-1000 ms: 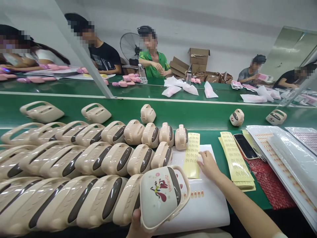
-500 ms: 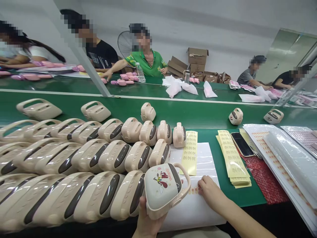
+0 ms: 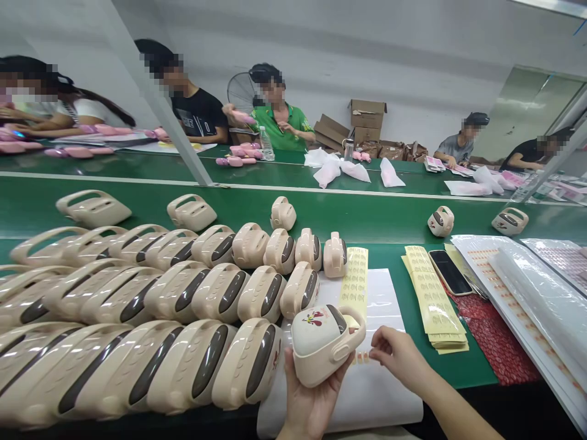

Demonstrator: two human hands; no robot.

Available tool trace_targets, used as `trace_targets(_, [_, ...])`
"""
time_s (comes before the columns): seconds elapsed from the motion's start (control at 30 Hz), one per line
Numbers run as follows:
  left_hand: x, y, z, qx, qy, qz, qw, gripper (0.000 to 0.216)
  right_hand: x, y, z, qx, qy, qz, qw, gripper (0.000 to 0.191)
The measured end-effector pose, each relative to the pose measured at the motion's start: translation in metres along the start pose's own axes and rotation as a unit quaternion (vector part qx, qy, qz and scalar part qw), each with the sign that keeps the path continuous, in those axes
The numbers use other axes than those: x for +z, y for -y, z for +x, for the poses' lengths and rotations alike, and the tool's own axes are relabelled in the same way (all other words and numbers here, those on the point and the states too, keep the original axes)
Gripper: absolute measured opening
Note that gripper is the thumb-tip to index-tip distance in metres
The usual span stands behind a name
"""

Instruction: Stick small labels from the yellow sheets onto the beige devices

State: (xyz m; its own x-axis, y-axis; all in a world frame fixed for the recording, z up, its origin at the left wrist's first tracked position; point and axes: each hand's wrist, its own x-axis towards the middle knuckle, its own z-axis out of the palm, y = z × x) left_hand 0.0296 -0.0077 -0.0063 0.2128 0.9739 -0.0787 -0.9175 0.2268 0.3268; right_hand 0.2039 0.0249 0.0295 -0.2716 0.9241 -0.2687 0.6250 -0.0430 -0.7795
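My left hand (image 3: 312,400) grips a beige handled device (image 3: 324,343) from below; it bears a red cartoon print and a dark panel. My right hand (image 3: 398,357) hovers just right of it with thumb and finger pinched, over a white sheet (image 3: 380,391) with small orange stickers (image 3: 362,357); whatever is in the pinch is too small to see. A yellow sticker strip (image 3: 355,282) lies behind the device.
Rows of beige devices (image 3: 151,305) fill the green table (image 3: 394,250) to my left. More yellow strips (image 3: 431,299), a phone (image 3: 449,272), and plastic-covered sticker sheets (image 3: 527,287) lie right. Loose devices (image 3: 441,220) sit on the belt. Other people work across it.
My left hand turned the printed device flatter and moved it right. My right hand left the yellow strip, came down to the white sheet, then lifted pinched beside the device.
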Motion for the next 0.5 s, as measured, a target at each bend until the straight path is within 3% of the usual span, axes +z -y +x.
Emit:
trace_targets(0.1, [0.004, 0.005, 0.005, -0.009, -0.016, -0.029, 0.999, 0.051, -0.001, 0.015, -0.008, -0.04, -0.072, 0.255, 0.963, 0.019])
trace_targets(0.17, [0.005, 0.009, 0.008, 0.003, 0.006, -0.045, 0.999, 0.048, 0.005, 0.025, -0.009, -0.072, -0.105, 0.336, 0.933, 0.027])
trace_targets(0.33, [0.013, 0.014, 0.014, 0.064, 0.149, -0.098, 0.982, 0.043, 0.027, 0.035, -0.002, -0.078, -0.199, 0.342, 0.915, 0.024])
trace_targets(0.5, [0.018, 0.015, 0.016, 0.076, 0.184, -0.112, 0.974, 0.042, 0.034, 0.034, 0.0, -0.082, -0.234, 0.331, 0.911, 0.021])
